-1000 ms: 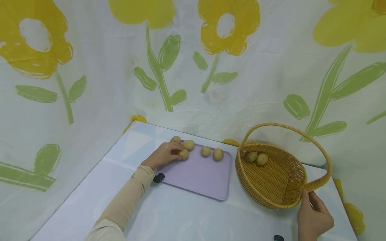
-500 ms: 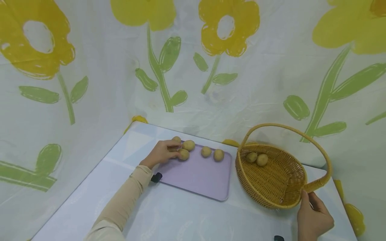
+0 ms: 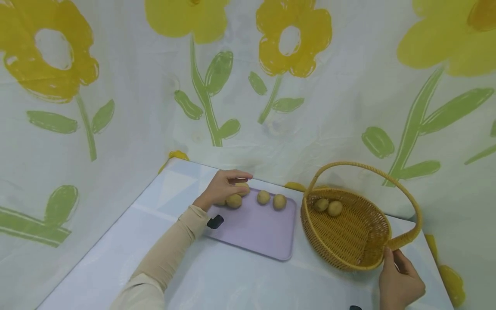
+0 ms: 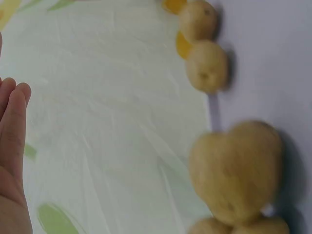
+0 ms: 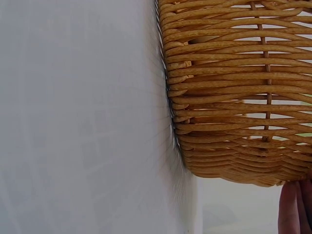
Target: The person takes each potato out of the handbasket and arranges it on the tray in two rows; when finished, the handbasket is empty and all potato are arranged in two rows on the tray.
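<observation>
My left hand [image 3: 221, 187] hovers over the left end of a lilac tray [image 3: 257, 230]. Its fingers are nearly straight, and in the left wrist view they hold nothing and stand apart from the potatoes. Beneath and beside the hand lie several potatoes [image 3: 234, 201], partly hidden by it in the head view. A pair of potatoes [image 3: 263, 197] sits farther right along the tray's back edge. My right hand [image 3: 401, 280] pinches the near right rim of a wicker basket [image 3: 358, 234], at the foot of its handle. Inside the basket, two potatoes [image 3: 335, 209] rest at the far left.
The basket's tall handle [image 3: 364, 164] arches over its opening. A flower-printed curtain [image 3: 329, 129] rises behind and to the left of the table [image 3: 228, 280]. A dark strap piece [image 3: 215, 221] shows by the left wrist.
My left hand drew its fingers off a potato on the tray, then lifted and shifted right, above the potatoes. My right hand keeps its hold on the basket rim. The view tilted slightly.
</observation>
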`<action>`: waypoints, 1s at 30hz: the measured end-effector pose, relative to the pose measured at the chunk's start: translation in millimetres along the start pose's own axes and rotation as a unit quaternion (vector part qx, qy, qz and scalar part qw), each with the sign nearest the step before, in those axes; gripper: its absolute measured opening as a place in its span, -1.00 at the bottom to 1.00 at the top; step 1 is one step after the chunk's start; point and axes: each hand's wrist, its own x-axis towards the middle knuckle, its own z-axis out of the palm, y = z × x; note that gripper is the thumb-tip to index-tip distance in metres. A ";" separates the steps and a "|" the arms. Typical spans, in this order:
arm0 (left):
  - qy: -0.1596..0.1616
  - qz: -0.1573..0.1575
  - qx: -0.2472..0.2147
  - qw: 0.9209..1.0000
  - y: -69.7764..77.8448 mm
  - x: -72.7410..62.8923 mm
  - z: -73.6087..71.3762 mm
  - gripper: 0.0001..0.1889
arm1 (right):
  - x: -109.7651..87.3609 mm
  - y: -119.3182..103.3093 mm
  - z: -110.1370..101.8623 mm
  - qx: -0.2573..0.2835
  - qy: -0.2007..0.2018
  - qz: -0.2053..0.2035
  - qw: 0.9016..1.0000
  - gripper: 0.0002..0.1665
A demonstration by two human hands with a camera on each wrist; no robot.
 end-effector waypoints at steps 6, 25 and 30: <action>-0.023 0.064 -0.048 0.997 22.4 22.1 28.7 -0.54 | 2.5 3.2 -1.7 0.022 0.007 -0.023 0.999 -0.67; -0.058 0.158 -0.134 0.977 60.9 84.3 135.5 -0.54 | 3.4 2.9 -0.5 0.019 -0.001 0.001 1.000 -0.59; -0.067 0.170 -0.124 0.975 66.2 94.6 152.1 -0.54 | 0.6 1.8 1.5 0.016 0.000 0.002 1.000 -0.58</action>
